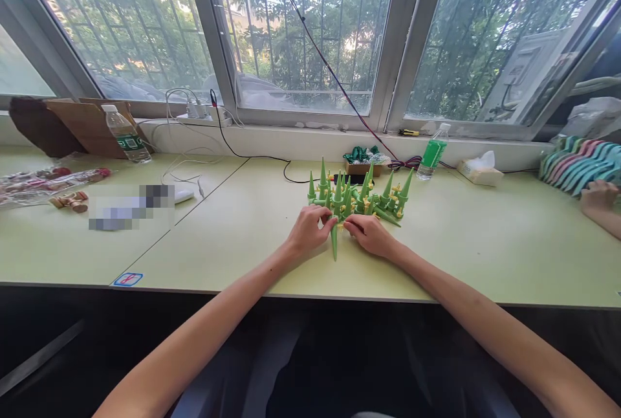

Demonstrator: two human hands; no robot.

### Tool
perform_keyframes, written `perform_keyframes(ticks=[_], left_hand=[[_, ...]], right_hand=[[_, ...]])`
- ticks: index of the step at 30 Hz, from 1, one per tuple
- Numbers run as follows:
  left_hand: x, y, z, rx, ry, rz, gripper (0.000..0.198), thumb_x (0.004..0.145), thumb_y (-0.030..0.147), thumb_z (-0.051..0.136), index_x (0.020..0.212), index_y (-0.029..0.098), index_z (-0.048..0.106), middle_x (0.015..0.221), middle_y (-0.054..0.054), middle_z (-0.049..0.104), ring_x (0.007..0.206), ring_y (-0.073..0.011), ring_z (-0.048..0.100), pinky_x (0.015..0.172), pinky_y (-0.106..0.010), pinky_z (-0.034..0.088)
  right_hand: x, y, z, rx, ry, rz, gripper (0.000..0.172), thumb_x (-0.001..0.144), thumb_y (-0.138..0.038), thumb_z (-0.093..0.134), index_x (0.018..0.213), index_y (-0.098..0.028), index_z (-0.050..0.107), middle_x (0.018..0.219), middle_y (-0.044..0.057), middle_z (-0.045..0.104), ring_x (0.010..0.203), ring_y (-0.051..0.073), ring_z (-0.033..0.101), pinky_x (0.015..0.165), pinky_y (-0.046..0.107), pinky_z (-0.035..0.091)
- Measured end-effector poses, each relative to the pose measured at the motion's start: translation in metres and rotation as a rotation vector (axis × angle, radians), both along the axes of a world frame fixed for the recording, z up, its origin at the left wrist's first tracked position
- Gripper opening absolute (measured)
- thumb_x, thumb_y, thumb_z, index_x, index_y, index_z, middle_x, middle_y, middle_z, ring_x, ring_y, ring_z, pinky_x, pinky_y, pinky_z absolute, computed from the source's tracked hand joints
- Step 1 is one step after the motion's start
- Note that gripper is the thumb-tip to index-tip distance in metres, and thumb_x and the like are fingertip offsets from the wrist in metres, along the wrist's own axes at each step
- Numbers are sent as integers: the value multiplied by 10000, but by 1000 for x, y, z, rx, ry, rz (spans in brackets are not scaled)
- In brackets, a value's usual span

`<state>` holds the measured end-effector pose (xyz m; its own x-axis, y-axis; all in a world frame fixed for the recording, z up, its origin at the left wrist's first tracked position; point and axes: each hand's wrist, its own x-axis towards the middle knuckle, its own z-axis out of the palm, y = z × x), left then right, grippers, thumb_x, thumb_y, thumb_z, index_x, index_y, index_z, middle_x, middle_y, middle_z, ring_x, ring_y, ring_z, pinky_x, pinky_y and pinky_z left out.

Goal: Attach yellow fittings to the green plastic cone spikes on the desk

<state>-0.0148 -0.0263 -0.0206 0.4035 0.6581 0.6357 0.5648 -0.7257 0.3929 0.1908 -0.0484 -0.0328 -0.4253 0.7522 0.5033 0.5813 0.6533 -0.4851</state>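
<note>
Between my two hands is a green plastic watering spike (334, 246), its point toward me and the table's front edge. My left hand (310, 229) is closed around the spike's wide end. The fingertips of my right hand (371, 235) are pinched at the small yellow valve (340, 227) on the spike's side. Just beyond my hands stands a cluster of similar green spikes (363, 193) with yellow valves. Most are upright with points up, and a few lie on their sides. My fingers partly hide the nearest ones.
Behind the cluster sits a small box of green foil-like packets (363, 156). A green-labelled bottle (431, 154) and a tissue box (480, 171) stand at right. Another person's hand (600, 197) touches pastel hangers (572, 162). Cables, another bottle (127, 136) and bagged items (48, 182) are at left.
</note>
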Motion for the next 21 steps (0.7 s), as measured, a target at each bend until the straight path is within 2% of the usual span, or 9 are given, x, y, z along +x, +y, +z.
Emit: perform_keyframes(ticks=[4,12,17,21], left_hand=[[0,1,0,-19,9,20,136,857,248,628,740,182,644,657,0,630,641,-149,552,713,-337,428],[0,-1,1,-24,7,9,157,853,248,631,712,181,635,649,2,623,630,-146,545,698,-330,426],[0,1,0,-28,6,4,132,852,251,639,742,178,643,657,1,625,644,-148,548,711,-328,427],[1,0,1,-45,10,19,154,861,253,627,731,172,645,652,1,620,636,-142,537,713,-324,422]], right_hand=[[0,-2,1,-49,55,10,190,941,-354,545,1005,-186,608,805,18,658,570,119,503,588,264,402],[1,0,-2,-50,32,34,150,954,-305,513,925,-188,603,785,20,641,617,135,521,610,267,401],[-1,0,1,-54,-12,19,280,995,-307,429,788,-185,574,699,15,601,629,147,535,631,277,393],[-1,-1,1,-90,17,8,175,973,-334,484,969,-186,577,772,7,621,606,131,516,610,266,386]])
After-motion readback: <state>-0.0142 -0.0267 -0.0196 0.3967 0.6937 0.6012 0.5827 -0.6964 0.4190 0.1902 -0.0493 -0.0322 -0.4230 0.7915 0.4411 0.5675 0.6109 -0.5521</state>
